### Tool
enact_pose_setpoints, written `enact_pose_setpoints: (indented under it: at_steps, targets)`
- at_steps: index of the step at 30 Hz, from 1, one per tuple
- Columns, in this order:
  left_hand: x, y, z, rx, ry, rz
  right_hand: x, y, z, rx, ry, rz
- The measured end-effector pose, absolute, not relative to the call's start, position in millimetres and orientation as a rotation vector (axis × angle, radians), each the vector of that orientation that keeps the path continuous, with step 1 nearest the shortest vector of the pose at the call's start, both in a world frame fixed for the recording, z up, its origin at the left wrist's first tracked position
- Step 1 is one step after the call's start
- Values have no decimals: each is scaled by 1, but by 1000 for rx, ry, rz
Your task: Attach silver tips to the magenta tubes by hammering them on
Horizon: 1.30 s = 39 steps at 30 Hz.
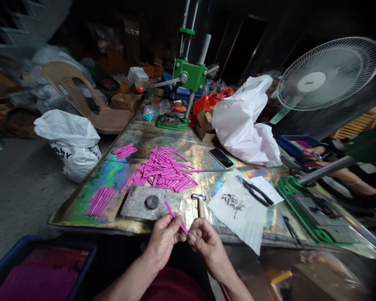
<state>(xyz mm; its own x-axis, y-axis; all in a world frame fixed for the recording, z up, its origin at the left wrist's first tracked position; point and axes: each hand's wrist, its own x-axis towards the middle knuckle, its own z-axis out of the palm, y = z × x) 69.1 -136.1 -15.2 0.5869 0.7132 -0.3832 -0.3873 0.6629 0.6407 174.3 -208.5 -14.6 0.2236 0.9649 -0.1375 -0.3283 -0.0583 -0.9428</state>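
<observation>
My left hand (166,239) pinches a slim pink stick (176,217) near the table's front edge, its upper end slanting up to the left. At the stick's lower end, the fingertips of my right hand (205,242) are pressed together; what they hold there is too small and hidden to make out. Just beyond my hands lies a grey stone slab (133,203) with a round dark metal disc (152,202) on it. A hammer (201,205) rests to the right of the slab. Small pointed metal pieces (232,201) lie heaped on a white sheet (249,225).
A large pile of pink sticks (164,169) lies behind the slab, with smaller bundles at left. Black-handled pliers (255,191), a phone (221,158), a white bag (242,125) and a green press (189,75) stand beyond. Another person's hand (316,152) shows at right, near a fan (329,75).
</observation>
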Motion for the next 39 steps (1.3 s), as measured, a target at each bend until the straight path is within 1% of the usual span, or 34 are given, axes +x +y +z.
enact_pose_setpoints:
  at_steps: [10,18,25,31,36,39]
  targets:
    - [69,-137,-13,569,692,677,174,-209,-17,-1152,-738,1231]
    - [69,-140,-16,828,697,723,172,-210,-14,-1161,-710,1222]
    - [70,-138,-15,790,714,732,168,-207,-21,-1148,-617,1110]
    - [66,-135,-15,859,785,768,165,-201,-23,-1240,-684,982]
    - [59,-132,-11,822,772,785,166,-201,-27,-1272,-745,979]
    - [48,-120,-8,836,807,867,171,-204,-28,-1345,-765,952]
